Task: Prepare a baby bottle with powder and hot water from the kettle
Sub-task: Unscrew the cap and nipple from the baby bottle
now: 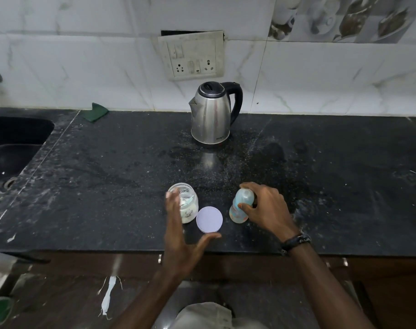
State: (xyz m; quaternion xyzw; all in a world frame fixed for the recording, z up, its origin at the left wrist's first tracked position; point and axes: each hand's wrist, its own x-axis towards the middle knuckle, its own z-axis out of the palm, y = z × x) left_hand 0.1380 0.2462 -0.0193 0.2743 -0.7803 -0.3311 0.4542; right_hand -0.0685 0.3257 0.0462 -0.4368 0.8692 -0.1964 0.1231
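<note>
Near the front edge of the counter (pixel 107 176), the right hand (pixel 266 207) is wrapping around the upper part of the baby bottle (pixel 241 205), thumb on the near side and fingers (pixel 247 186) curling over the far side, so it is closing on the bottle's cap or collar; the bottle is standing on the counter, leaning a little towards the back. The left hand (pixel 180 236) is hovering spread and flat, fingers together and thumb stretched out, partly in front of the powder jar (pixel 186 205); it is blurred, and whether it is touching the glass cannot be told. The jar is sitting open with white powder inside, and its pale lid (pixel 209 219) is lying flat just beside it, between jar and bottle. The kettle (pixel 212 115) is waiting well apart towards the back edge, lid down, close to the wall socket (pixel 192 57). Judging by this, only the jar opening is done: the bottle seems to be empty and is probably being uncapped, while scooping powder, pouring hot water and closing up are all remaining.
</note>
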